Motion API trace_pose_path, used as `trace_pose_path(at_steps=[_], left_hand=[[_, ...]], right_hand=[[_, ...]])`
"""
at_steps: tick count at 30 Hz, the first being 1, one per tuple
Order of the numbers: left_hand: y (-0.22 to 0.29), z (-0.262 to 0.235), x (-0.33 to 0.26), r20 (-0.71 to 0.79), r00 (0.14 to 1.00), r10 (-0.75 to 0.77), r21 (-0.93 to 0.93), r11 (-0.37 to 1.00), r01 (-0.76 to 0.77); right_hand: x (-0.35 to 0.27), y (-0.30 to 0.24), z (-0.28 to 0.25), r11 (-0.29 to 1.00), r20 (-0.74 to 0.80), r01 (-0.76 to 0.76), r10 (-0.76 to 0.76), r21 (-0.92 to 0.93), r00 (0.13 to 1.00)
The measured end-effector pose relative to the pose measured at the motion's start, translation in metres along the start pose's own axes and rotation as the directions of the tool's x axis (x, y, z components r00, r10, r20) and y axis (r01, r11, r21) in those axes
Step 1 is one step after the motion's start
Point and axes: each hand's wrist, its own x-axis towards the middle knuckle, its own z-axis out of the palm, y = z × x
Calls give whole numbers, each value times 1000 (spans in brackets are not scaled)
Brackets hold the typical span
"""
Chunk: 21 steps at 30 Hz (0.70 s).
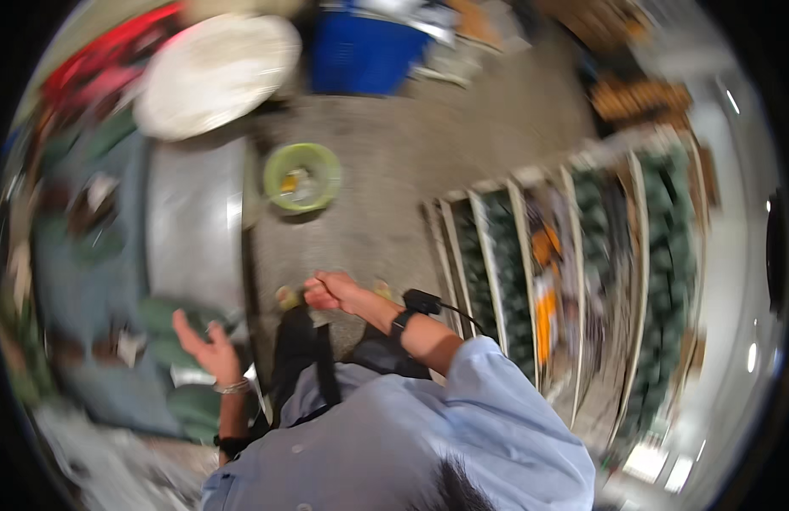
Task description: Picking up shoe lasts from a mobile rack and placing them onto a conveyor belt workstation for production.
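Over the edge of the workbench at the left, my left hand (206, 347) is open, with thumb and fingers spread and nothing in them. Beside and beneath it are dark green rounded pieces (192, 410), smeared by motion, so their kind cannot be told. My right hand (328, 290) is curled into a loose fist in front of my body, above the floor. Nothing shows sticking out of it, and it touches nothing. The bench has a bare grey metal strip (194, 200) along its near side.
A light green bucket (302, 177) with small things inside stands on the floor ahead. Beyond the bench is a large white round lid or tray (220, 75); a blue bin (364, 51) stands farther back. At right, a slatted rack (573, 281) holds rows of dark green pieces.
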Motion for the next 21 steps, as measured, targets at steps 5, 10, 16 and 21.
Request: trace_pose_path(at_steps=[5, 10, 16, 21], left_hand=[[76, 98, -17, 304, 937, 172, -57, 985, -162], [112, 176, -90, 525, 834, 170, -97, 985, -139], [90, 226, -167, 664, 725, -183, 24, 974, 225], [98, 236, -192, 653, 670, -354, 140, 925, 352]], right_hand=[[-71, -13, -197, 853, -512, 452, -275, 261, 814], [-141, -26, -395, 779, -841, 625, -304, 52, 448], [-128, -94, -588, 815, -611, -193, -546, -547, -573], [-68, -167, -632, 678, -730, -646, -629, -350, -265]])
